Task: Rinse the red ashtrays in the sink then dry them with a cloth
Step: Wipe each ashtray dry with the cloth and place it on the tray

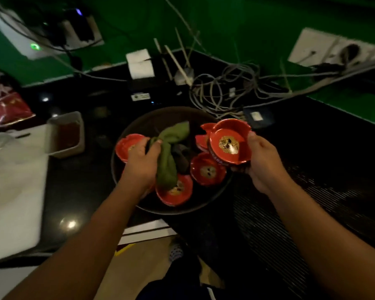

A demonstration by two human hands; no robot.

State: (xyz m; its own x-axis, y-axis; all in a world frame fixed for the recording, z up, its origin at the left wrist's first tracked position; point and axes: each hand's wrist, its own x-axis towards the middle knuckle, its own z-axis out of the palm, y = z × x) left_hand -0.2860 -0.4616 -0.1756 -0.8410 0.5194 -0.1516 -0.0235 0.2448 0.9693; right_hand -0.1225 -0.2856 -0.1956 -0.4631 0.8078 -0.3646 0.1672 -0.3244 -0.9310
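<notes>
At centre frame, the left hand [142, 163] had its fingers and thumb curled round a green cloth [171, 154], which drooped over a dark round tray [139, 126] on the black counter [85, 180]. To the right, the right hand [262, 163] gripped a red ashtray [230, 144], with its fingers curled beneath and its thumb at the rim. The ashtray was tilted toward the camera just above the tray's right edge, and a yellowish patch with dark bits showed in its bowl. Other ashtrays [208, 169] lay in the tray, one partly under the left hand and one under the cloth's end. A tub [65, 135] of brown liquid stood left of the tray. Cables [225, 92] lay tangled at upper right.
</notes>
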